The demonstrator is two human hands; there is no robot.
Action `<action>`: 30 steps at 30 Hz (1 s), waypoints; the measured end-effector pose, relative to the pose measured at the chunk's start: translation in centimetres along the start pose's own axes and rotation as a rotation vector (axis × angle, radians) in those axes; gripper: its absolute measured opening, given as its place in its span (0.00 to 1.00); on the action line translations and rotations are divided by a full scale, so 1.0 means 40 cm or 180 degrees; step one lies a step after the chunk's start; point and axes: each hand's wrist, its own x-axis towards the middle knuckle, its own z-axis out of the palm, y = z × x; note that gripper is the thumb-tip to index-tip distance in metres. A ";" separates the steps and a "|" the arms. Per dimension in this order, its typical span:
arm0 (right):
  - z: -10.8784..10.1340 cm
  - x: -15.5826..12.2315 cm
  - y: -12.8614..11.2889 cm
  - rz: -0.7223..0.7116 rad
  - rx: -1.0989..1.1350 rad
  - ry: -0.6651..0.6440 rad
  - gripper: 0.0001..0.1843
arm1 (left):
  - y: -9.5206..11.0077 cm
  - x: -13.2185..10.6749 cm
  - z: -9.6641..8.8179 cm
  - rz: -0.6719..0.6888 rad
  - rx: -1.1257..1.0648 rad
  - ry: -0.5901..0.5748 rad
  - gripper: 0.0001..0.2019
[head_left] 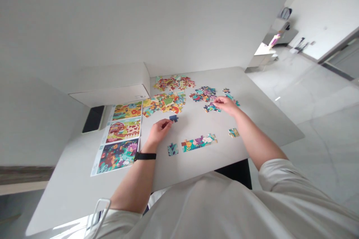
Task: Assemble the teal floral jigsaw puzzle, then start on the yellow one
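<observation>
My left hand (159,130) pinches a dark blue puzzle piece (174,118) at its fingertips, just above the white table (196,157); a black band sits on that wrist. My right hand (226,104) rests with curled fingers on loose teal and blue pieces (211,108) at the edge of a blue-toned pile (204,94). In front of me lies a joined strip of pieces (199,142), with a single teal piece (172,149) to its left and another small piece (233,132) to its right.
A sheet with three coloured reference pictures (120,137) lies at the left. Piles of yellow-orange pieces (165,103) and red-toned pieces (174,81) sit farther back. A white box (112,84) stands at the back left beside a dark flat object (93,118).
</observation>
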 end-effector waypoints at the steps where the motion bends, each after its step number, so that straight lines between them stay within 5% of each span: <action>1: -0.021 -0.029 0.013 0.0087 0.0189 0.0120 0.19 | -0.001 0.001 0.000 -0.0011 0.0034 -0.0001 0.20; 9: -0.116 -0.214 0.116 0.0306 0.1122 0.0967 0.29 | -0.022 0.011 0.005 -0.0024 0.0146 0.0121 0.23; 13: -0.118 -0.225 0.122 0.0301 0.1251 0.1238 0.28 | -0.020 0.010 0.003 -0.0032 0.0279 0.0162 0.23; 22: -0.102 -0.227 0.113 0.0159 0.0974 0.1160 0.32 | -0.001 -0.009 0.005 0.0097 0.0308 0.0345 0.21; 26: -0.095 -0.223 0.124 0.0096 0.0940 0.1198 0.33 | 0.067 -0.048 0.012 0.0663 0.0558 0.0540 0.19; 30: -0.088 -0.219 0.139 0.0063 0.0783 0.1199 0.33 | 0.193 -0.087 0.067 0.1143 0.0636 -0.0013 0.18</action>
